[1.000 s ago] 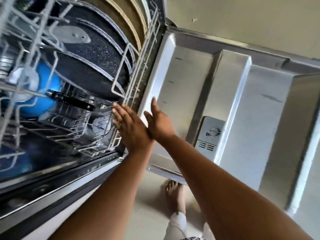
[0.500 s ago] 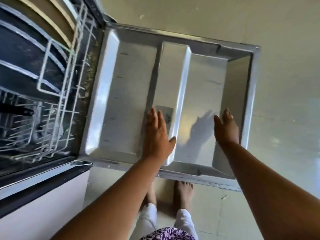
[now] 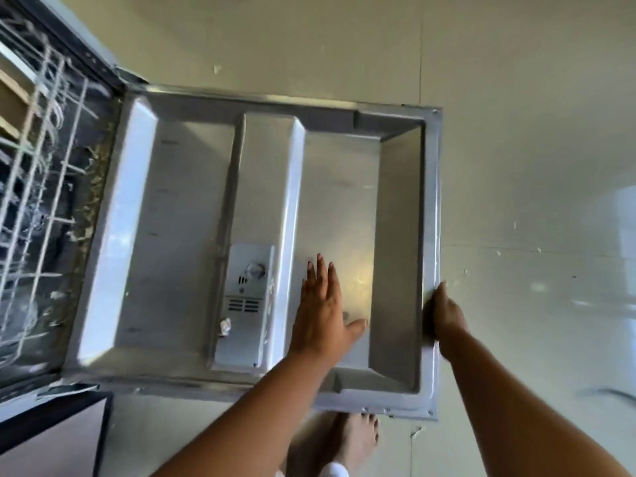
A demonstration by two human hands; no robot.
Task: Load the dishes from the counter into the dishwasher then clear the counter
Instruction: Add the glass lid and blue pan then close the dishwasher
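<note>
The dishwasher door (image 3: 192, 208) lies open and flat, its steel inner face up, with the grey detergent dispenser (image 3: 246, 304) near its middle. My left hand (image 3: 321, 311) hovers flat over the inner face, fingers straight, just right of the dispenser. My right hand (image 3: 442, 313) grips the door's outer top edge (image 3: 434, 201), fingers curled under it and hidden. At the far left the white wire lower rack (image 3: 38, 187) sits inside the tub; its dishes are mostly out of frame.
The pale tiled floor (image 3: 516, 166) surrounds the door. A bare foot (image 3: 354, 438) stands just below the door's near edge. A dark cabinet front (image 3: 51, 438) is at the lower left.
Both hands left the rack and moved right across the door. My right hand went from hovering near the door's outer edge to gripping it. The view swung right, away from the tub.
</note>
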